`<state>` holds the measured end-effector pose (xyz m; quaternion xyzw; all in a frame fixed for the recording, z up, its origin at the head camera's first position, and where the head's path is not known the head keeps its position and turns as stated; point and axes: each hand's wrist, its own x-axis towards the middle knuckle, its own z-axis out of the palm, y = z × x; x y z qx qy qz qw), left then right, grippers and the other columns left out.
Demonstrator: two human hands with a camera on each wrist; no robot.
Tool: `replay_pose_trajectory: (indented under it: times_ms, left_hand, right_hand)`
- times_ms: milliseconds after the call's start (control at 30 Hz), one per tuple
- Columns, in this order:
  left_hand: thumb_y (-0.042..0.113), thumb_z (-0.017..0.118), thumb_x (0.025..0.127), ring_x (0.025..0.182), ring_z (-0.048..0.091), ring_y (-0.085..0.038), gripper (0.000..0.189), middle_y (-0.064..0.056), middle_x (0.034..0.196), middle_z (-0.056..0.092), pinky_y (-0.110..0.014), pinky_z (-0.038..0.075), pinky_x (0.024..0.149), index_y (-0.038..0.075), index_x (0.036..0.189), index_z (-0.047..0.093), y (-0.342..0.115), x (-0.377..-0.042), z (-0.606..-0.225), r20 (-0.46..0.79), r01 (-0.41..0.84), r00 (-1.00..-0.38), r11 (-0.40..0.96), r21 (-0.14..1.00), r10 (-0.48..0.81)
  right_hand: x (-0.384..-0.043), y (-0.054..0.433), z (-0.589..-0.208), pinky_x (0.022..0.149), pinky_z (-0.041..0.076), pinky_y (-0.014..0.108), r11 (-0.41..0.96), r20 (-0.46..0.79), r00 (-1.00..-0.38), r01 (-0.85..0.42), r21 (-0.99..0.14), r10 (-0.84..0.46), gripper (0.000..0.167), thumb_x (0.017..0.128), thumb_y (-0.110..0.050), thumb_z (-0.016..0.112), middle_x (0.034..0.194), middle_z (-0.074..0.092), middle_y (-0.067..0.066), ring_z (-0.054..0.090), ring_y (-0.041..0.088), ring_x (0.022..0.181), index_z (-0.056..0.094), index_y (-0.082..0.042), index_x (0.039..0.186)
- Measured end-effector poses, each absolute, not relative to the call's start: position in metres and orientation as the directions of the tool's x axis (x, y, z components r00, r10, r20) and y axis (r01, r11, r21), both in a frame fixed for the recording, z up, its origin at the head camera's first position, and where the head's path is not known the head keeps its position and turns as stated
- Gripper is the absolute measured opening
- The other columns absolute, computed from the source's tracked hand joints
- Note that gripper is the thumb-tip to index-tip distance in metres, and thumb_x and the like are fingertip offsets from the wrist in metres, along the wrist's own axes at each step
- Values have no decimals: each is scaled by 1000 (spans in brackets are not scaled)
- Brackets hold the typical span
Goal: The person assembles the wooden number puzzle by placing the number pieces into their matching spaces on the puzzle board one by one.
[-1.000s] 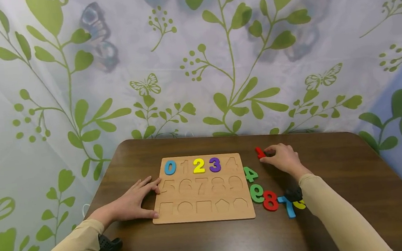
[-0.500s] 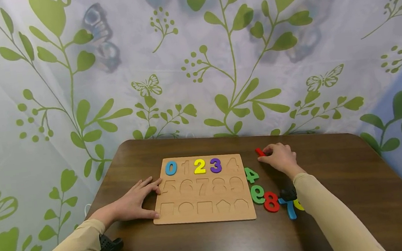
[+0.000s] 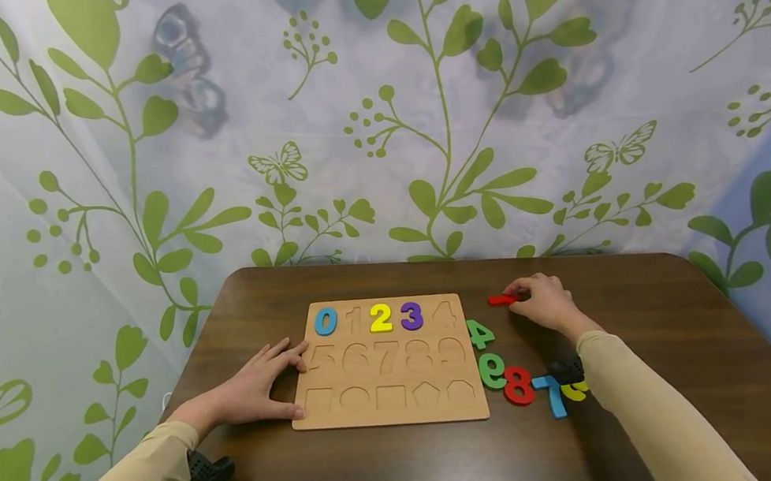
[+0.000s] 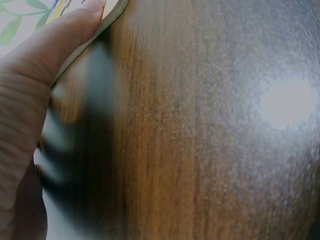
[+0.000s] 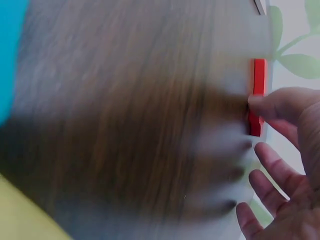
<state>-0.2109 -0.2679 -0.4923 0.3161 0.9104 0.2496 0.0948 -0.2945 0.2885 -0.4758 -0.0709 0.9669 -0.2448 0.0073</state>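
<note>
A light wooden number puzzle board (image 3: 372,373) lies on the table with a blue 0 (image 3: 326,322), yellow 2 (image 3: 381,318) and purple 3 (image 3: 412,316) in its top row. My left hand (image 3: 255,386) rests along its left edge, thumb (image 4: 75,30) on the corner and fingers spread. To the right of the board, my right hand (image 3: 543,306) pinches a red number 1 (image 3: 502,300) between thumb and index finger. In the right wrist view this red piece (image 5: 258,77) shows edge-on, and the other fingers are spread apart.
Beside the board's right edge lie a green 4 (image 3: 479,334), a green 9-shaped or 6-shaped number (image 3: 492,371), a red 8 (image 3: 519,385), a blue 7 (image 3: 555,400) and a partly hidden yellow number (image 3: 576,391). A patterned cloth (image 3: 373,131) hangs behind the table.
Between my right fingers, the red 1 has turned from a slant to lying nearly level across the head view. The left hand and board have stayed in place.
</note>
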Motion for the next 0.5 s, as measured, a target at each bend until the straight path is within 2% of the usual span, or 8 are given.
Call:
replay_pose_trajectory:
  times_ms: [167, 500]
  left_hand:
    - [64, 79, 80, 153, 13, -47, 62, -11, 166, 30, -68, 5, 118, 23, 119, 54, -268, -211, -493, -11, 532, -780, 673, 515, 625]
    - [63, 79, 81, 152, 14, -48, 61, -12, 165, 31, -70, 4, 118, 23, 120, 54, -268, -212, -495, 7, 541, -778, 665, 515, 628]
  right_hand:
    - [-291, 291, -474, 88, 35, 68, 872, 33, -989, -141, -469, -143, 39, 94, -31, 74, 129, 57, 26, 40, 50, 119, 70, -6, 125]
    - [-292, 301, -478, 92, 32, 72, 865, 24, -986, -158, -477, -167, 34, 97, -29, 72, 133, 54, 26, 37, 52, 123, 73, -11, 126]
